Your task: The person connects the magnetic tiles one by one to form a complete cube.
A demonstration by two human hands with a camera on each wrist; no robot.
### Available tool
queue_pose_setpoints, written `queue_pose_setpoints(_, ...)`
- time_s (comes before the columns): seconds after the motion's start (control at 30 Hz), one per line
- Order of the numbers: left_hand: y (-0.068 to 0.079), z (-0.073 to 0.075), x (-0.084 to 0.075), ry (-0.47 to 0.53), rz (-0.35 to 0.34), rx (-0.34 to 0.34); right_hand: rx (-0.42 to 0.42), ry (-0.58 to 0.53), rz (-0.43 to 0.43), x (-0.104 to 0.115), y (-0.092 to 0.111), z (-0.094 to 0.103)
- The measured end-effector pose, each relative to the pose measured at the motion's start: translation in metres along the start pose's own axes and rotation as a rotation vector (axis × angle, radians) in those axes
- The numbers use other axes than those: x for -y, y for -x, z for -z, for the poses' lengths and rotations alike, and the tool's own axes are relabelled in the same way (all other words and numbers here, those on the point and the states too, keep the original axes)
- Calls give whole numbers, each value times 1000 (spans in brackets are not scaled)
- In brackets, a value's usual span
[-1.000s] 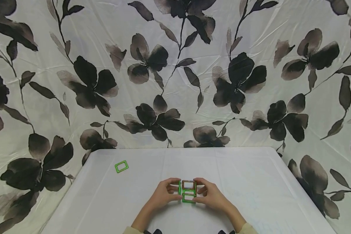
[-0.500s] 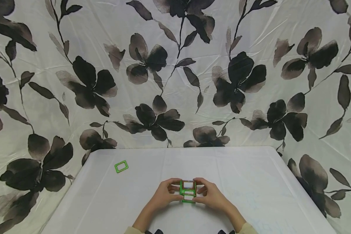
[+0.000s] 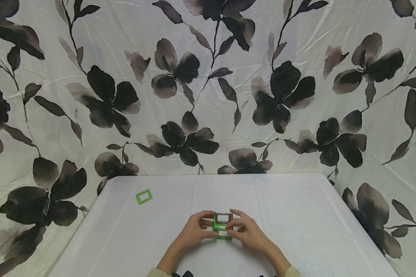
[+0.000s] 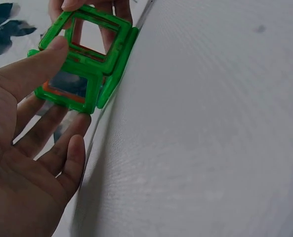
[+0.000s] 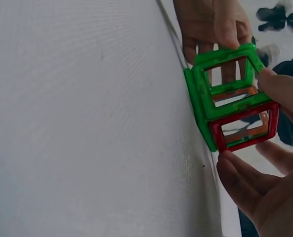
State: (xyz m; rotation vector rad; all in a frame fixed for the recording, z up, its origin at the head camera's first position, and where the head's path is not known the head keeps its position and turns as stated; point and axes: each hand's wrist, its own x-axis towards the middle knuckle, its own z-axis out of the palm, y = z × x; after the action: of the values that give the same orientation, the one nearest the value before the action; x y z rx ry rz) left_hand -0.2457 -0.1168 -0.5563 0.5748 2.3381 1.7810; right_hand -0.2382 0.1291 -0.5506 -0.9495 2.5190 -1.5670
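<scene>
Between the hands on the white table stands a small box-like build of magnetic tiles, with open rectangular frames mostly in green. One side is a red tile, seen in the right wrist view; orange edges show further inside. My left hand grips the build's left side, thumb on a green tile and fingers behind. My right hand holds the right side, thumb at a green tile's corner and a fingertip on the red tile. Its index finger is raised off the build.
A loose green rectangular tile lies flat toward the table's back left. The white table ends at a back edge against a floral cloth.
A green tile at the left has moved in against the build under my left hand. My right hand has shifted its fingers forward and inward, its index finger lifting away.
</scene>
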Motion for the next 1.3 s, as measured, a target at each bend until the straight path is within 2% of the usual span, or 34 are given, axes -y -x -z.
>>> queue_pose_setpoints(0.47,-5,3,4,-28,21,-1,17,-49,13,-1,-3,2)
queue_pose_setpoints(0.6,-6,4,6,-20,40,-3,0,-77,-15,-2,-5,-1)
queue_pose_setpoints(0.87,-10,7,7,-22,43,-9,-31,-90,-143,-4,-8,-3)
queue_pose_setpoints(1.3,-8,6,4,-38,-8,27,-20,-127,-174,-7,-10,1)
